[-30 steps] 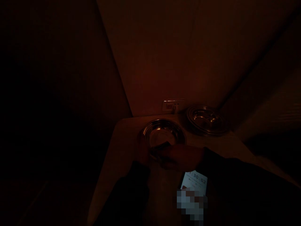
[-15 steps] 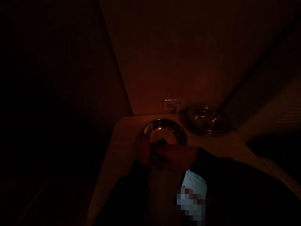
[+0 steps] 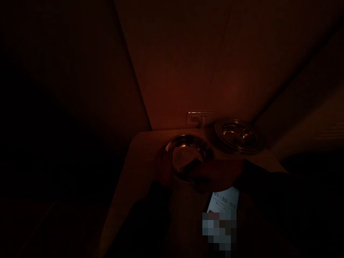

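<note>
dimly lit, the round metal bowl (image 3: 184, 153) sits near the back edge of the wooden table (image 3: 137, 157). your right hand (image 3: 215, 175) grips a small dark item (image 3: 192, 166) over its near side; your left hand (image 3: 163, 168) is against its left rim, though whether it grasps cannot be told in the gloom. to the bowl's right lies a stack of metal dishes (image 3: 238, 135); nearer you, a lit phone (image 3: 224, 200); on the wall behind, a socket (image 3: 199, 118).

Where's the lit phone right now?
In the head view, the lit phone is right of centre in the lower half, just below the right hand and nearer the camera wearer than the metal dish.
</note>
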Motion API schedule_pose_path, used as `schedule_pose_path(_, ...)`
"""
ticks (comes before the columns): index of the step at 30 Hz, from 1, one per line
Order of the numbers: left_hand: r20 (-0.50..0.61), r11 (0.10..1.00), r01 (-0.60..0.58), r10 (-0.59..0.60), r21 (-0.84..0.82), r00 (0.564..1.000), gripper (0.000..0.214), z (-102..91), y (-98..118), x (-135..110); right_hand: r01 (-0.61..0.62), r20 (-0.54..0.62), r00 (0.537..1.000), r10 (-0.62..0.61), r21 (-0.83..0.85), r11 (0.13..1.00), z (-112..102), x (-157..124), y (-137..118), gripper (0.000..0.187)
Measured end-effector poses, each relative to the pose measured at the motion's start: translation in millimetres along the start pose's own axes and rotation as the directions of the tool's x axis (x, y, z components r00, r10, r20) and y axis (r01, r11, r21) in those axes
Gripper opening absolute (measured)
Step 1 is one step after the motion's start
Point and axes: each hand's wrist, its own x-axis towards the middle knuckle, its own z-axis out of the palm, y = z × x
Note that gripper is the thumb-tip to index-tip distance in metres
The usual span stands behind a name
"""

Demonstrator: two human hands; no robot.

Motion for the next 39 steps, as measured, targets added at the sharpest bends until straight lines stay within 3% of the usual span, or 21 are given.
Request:
schedule_pose_path(7,-0.010,0.997,-0.027,0.028,0.077,1.000,0.035,1.2,3,-2,0.074,-0.130,0.989,-0.069,0.039,0.996,7,22,-12,0.035)
schedule_pose_path(12,0.008,0.999,-0.014,0.014,0.050,1.000,0.034,-0.2,7,-2,0.062,-0.203,0.978,-0.056,0.023,0.998,12,29,-17,0.038)
schedule_pose_path(20,0.022,1.000,0.005,-0.005,-0.009,1.000,0.033,-0.6,3,0,0.009,-0.072,0.997,-0.010,-0.016,1.000,7,6,-8,0.038)
schedule_pose_path(30,0.043,1.000,0.016,-0.017,0.013,0.999,0.033,-1.1,11,0,0.070,-0.288,0.955,-0.069,-0.008,0.998,22,25,-16,0.038)
schedule_pose_path(39,0.063,0.998,0.061,-0.061,-0.011,0.996,0.031,-3.5,16,2,0.022,-0.246,0.968,-0.051,-0.121,0.992,25,3,-8,0.047)
